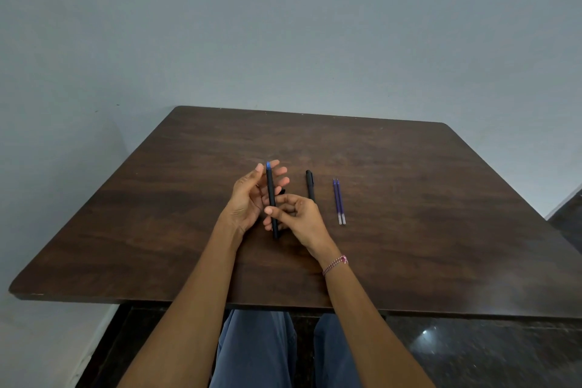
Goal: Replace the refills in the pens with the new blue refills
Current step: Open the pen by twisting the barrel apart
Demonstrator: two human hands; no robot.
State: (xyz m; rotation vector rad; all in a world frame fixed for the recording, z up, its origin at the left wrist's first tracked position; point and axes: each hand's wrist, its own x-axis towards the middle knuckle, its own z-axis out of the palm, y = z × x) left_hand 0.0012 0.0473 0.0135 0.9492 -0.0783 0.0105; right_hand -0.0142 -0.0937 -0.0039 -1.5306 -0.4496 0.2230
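A black pen (271,195) with a blue far end stands nearly lengthwise above the table. My right hand (297,219) pinches its lower part between thumb and fingers. My left hand (252,195) is spread behind the pen, palm toward it, fingers straight near its upper end; contact is unclear. A second black pen (310,183) with its cap on lies on the table just right of my hands, partly hidden by my right hand. Two blue refills (339,201) lie side by side further right. A small dark piece (282,191) shows between my fingers.
The dark wooden table (409,230) stands against a grey wall. Its near edge runs just above my lap. A dark polished floor (472,353) shows below at the right.
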